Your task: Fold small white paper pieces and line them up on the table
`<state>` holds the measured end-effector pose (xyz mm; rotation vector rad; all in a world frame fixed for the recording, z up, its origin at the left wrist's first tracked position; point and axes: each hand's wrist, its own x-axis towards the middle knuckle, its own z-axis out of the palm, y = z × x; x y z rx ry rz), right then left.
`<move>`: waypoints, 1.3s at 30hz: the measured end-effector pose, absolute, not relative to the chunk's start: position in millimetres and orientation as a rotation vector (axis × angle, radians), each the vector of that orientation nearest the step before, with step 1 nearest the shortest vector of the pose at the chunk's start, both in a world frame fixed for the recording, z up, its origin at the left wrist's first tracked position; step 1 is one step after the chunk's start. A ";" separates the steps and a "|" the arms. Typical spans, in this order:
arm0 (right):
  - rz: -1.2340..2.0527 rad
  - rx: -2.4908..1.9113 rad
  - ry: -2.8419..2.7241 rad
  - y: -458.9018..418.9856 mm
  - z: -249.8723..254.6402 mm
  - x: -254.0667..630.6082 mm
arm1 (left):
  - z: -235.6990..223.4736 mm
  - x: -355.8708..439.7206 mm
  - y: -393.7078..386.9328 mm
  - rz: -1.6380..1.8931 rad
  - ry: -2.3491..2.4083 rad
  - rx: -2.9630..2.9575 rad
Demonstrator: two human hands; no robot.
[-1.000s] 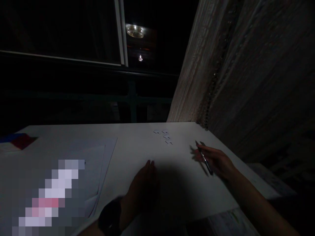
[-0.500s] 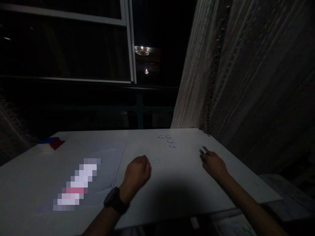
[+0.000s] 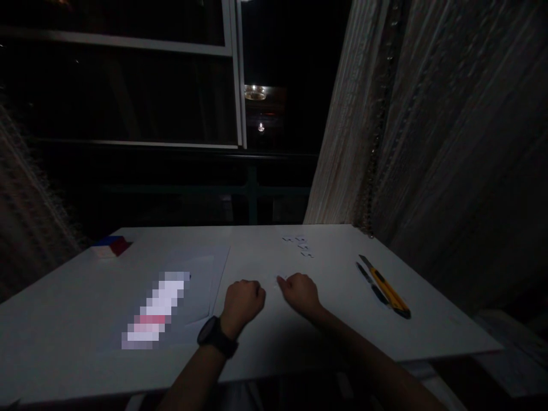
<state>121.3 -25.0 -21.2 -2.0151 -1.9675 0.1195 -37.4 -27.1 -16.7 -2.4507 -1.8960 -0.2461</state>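
Note:
My left hand (image 3: 243,305), with a black watch (image 3: 216,337) at its wrist, rests on the white table in a loose fist; its palm side is hidden. Close beside it, my right hand (image 3: 302,294) is curled too, a fingertip or thumb at a small pale paper piece (image 3: 279,279). Whether it grips that piece cannot be made out. A yellow utility knife (image 3: 387,288) lies to the right, its blade out and pointing away. Along its left side is a slim dark pen-like thing (image 3: 373,285). Several small paper pieces with dark marks (image 3: 303,248) lie beyond my hands.
White paper sheets (image 3: 220,268) lie left of my hands, under a pixelated bright patch (image 3: 158,311). A blue, red and white block (image 3: 110,246) stands at the far left of the table (image 3: 265,365). Curtains (image 3: 338,142) hang behind, beside a dark window.
My right hand has let go of the utility knife, which now lies on the table, and has moved left beside my left hand. The view has shifted slightly left.

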 end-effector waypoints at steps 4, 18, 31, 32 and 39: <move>0.105 -2.066 -1.967 -22.7 -23.8 119.0 | -15.7 -36.4 -27.8 -0.240 -1.912 -2.438; 0.085 -2.095 -1.971 -26.5 -23.0 117.7 | -17.3 -37.3 -28.1 -0.253 -1.866 -2.472; 0.117 -2.104 -1.928 -22.4 -23.1 118.0 | -16.1 -36.7 -28.7 -0.262 -1.876 -2.463; 0.113 -2.112 -1.930 -21.8 -22.3 117.3 | -16.1 -36.5 -28.8 -0.267 -1.877 -2.463; 0.110 -2.116 -1.970 -25.8 -23.5 117.5 | -19.1 -37.5 -27.1 -0.281 -1.849 -2.451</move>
